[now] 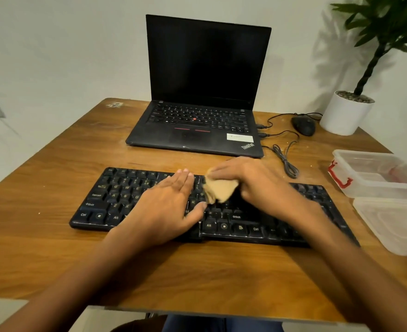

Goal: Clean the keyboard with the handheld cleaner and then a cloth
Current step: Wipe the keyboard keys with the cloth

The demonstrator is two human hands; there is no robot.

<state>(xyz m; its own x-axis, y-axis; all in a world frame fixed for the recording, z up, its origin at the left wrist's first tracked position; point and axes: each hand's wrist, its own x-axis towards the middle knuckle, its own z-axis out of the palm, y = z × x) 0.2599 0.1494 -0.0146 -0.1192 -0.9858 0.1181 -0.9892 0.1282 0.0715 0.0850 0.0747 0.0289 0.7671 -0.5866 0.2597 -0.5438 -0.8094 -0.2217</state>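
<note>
A black keyboard lies across the middle of the wooden table. My left hand rests flat on its middle keys, fingers together and stretched out, holding nothing. My right hand is just to the right of it, fingers closed on a bunched tan cloth that presses on the keys near the keyboard's centre. The right hand and forearm hide the keys beneath them. No handheld cleaner is in sight.
An open black laptop stands behind the keyboard. A wired mouse with a coiled cable and a potted plant sit at the back right. A clear plastic box and its lid lie at the right edge.
</note>
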